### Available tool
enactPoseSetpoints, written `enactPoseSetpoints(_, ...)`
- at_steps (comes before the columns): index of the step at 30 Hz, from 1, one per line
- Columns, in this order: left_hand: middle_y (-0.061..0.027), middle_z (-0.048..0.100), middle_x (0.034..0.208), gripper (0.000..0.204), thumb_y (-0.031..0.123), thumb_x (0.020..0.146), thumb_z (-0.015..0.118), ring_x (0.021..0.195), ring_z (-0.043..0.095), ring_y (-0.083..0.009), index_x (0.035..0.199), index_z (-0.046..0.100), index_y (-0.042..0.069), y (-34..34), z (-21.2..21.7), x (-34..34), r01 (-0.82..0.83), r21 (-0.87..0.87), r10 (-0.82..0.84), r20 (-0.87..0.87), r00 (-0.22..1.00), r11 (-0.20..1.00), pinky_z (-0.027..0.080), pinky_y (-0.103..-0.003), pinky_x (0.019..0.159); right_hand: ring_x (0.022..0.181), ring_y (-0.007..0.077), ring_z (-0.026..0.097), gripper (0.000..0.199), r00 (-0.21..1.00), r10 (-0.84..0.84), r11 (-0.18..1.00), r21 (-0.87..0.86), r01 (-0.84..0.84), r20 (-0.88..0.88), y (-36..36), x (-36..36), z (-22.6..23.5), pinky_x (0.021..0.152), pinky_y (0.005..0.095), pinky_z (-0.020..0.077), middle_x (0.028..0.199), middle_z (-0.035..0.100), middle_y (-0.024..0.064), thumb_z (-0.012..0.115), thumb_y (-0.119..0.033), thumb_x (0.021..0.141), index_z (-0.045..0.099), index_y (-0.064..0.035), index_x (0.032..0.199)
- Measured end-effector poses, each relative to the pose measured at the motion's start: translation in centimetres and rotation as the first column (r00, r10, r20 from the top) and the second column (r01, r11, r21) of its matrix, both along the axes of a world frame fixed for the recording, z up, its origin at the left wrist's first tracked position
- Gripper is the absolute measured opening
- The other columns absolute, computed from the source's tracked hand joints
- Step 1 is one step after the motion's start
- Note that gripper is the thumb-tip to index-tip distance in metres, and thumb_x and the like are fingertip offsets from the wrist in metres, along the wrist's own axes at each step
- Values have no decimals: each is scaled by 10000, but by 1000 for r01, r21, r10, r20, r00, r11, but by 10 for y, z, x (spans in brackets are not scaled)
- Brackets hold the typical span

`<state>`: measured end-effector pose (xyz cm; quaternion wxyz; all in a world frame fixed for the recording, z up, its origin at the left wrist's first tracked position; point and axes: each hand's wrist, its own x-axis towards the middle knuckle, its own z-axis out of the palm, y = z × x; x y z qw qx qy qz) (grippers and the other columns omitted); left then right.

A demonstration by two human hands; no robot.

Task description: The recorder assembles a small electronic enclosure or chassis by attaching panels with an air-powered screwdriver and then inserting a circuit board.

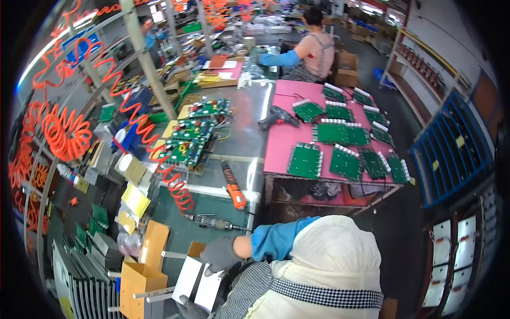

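Note:
Neither of my hands shows in the head view. Just below me a co-worker in a white head cover and blue sleeve sits with their back to me. One of their grey-gloved hands rests on a white box, and the other gloved hand is under its lower edge. An orange electric screwdriver and a grey power screwdriver lie on the bench beyond them.
Several green circuit boards cover a pink table, with a black drill beside them. More boards are stacked by an orange coiled hose. Open cardboard boxes stand lower left, a blue rack at right, a second person far back.

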<state>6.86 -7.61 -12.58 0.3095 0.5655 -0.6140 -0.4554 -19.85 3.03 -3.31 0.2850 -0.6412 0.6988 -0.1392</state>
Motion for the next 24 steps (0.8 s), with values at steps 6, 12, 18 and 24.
enactPoseSetpoints(6,-234,621,1264,472,301,1022,527,1132,590,-325,1350,538,-38,-17,-14,3,3,306,123,-391,912,952,435,-375,988,846,398,677,503,997,-12,1000,13,13,-72,-18,19,-25,765,506,513,850,695,172,631,-470,898,630,18,1018)
enactPoseSetpoints(12,-235,574,1363,610,424,1002,506,1210,561,-348,1386,511,-50,-6,3,-4,4,-18,-6,-88,996,1000,407,-387,1050,931,409,663,484,999,-45,994,103,43,16,-36,23,-34,828,501,503,938,691,220,623,-447,904,651,25,1006)
enactPoseSetpoints(18,-244,537,1405,618,397,997,532,1272,528,-340,1430,469,-40,-1,16,-2,-84,107,91,-61,994,991,379,-378,1088,931,409,647,475,972,-174,984,-23,179,157,-35,30,-48,832,490,488,933,679,231,576,-437,931,659,24,1011)
enactPoseSetpoints(24,-233,557,1374,590,372,1002,546,1234,540,-329,1413,483,-46,-5,5,-3,-11,132,32,-157,987,991,389,-377,1072,946,403,649,471,940,-264,964,40,262,215,-36,30,-46,825,481,483,957,674,238,600,-419,915,659,42,993)
